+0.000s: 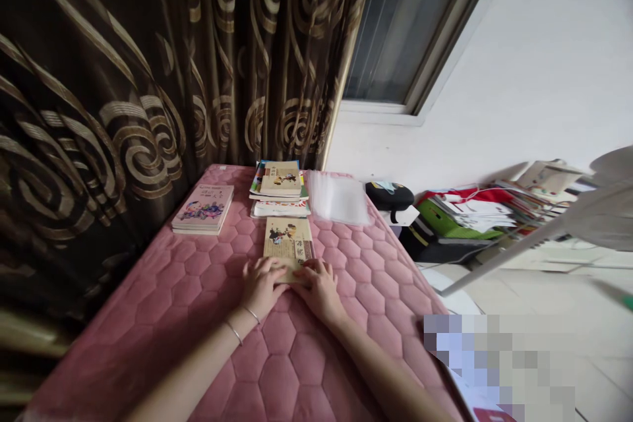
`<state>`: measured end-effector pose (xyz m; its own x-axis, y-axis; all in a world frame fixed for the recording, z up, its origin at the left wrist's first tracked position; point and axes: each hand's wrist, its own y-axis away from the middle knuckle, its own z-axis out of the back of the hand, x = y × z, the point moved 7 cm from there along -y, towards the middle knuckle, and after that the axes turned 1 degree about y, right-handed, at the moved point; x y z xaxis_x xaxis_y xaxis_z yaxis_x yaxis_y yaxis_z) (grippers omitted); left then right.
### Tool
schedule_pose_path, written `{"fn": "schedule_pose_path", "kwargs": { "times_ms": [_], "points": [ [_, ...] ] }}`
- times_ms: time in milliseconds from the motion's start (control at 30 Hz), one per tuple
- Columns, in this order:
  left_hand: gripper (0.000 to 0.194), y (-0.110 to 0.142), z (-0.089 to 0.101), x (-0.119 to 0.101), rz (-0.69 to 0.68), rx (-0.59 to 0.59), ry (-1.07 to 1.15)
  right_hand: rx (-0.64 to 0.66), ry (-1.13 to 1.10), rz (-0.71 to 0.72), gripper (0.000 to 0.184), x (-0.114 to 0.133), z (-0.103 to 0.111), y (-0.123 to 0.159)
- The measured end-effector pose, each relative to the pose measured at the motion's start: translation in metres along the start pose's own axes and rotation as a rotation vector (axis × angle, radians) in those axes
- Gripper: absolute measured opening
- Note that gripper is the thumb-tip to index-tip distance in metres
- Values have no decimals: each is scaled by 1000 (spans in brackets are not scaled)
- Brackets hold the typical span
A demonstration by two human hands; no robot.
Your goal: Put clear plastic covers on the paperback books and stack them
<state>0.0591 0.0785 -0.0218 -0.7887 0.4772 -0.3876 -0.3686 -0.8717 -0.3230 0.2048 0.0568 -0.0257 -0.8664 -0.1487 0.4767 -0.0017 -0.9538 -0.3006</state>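
Left hand [266, 282] and right hand [316, 282] both on near end of tan book [288, 242], fingers lightly curled; whether either grip closes on it, cannot tell. Book lies on pink quilted surface [277, 369], just nearer than the mixed book stack [280, 188].
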Motion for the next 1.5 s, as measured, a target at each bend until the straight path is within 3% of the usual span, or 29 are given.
{"fn": "schedule_pose_path", "kwargs": {
  "times_ms": [133, 333, 467, 733, 900, 1033, 1200, 1500],
  "points": [
    [32, 1, 8, 6, -42, 12, -15, 14, -21, 45, 19, -9, 10, -1],
    [18, 5, 29, 35, -104, 19, -26, 91, -84, 114, 25, -36, 24, 7],
    [26, 6, 30, 44, -157, 60, 7, 126, -126, 145, 28, -44, 22, 9],
    [29, 5, 26, 49, -136, 83, 14, 117, -116, 172, 28, -42, 21, 8],
    [21, 10, 32, 38, -54, -2, -29, 93, -62, 147, 23, -39, 23, 9],
    [20, 16, 31, 12, 50, -103, -104, 40, -5, 115, 25, -22, 22, 6],
    [12, 11, 19, -18, 18, -74, -95, 1, 10, 90, 25, 2, 10, 1],
    [7, 8, 25, -10, -28, -78, -55, 1, 17, 87, 16, 2, 10, 1]
  ]
}}
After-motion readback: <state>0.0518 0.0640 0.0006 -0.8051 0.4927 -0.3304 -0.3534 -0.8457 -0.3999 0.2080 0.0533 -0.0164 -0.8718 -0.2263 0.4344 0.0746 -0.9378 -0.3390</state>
